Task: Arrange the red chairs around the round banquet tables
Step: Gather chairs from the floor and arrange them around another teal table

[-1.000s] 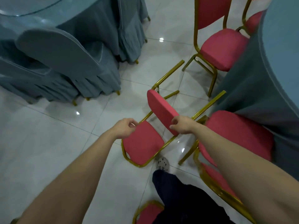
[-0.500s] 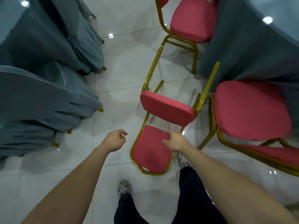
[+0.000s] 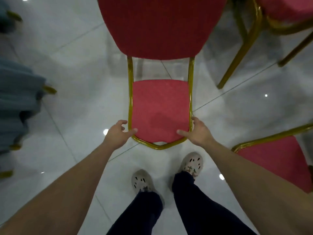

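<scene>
A red chair (image 3: 160, 109) with a gold metal frame stands straight in front of me, its backrest nearest me and its red seat pointing away toward the top of the view. My left hand (image 3: 118, 134) holds the backrest's left top corner, thumb on the red pad. My right hand (image 3: 197, 131) holds the right top corner the same way. No banquet table top is in view.
Blue-grey covered chairs (image 3: 18, 102) with gold feet line the left edge. Gold legs of another red chair (image 3: 249, 31) are at top right, and a third red chair (image 3: 277, 158) is close at my right. My feet stand on the glossy white tile floor (image 3: 76, 73) just behind the chair.
The chair has turned from tilted and sideways to square in front of me. My left hand, free half a second ago, now grips the backrest alongside my right. My view dropped steeply downward.
</scene>
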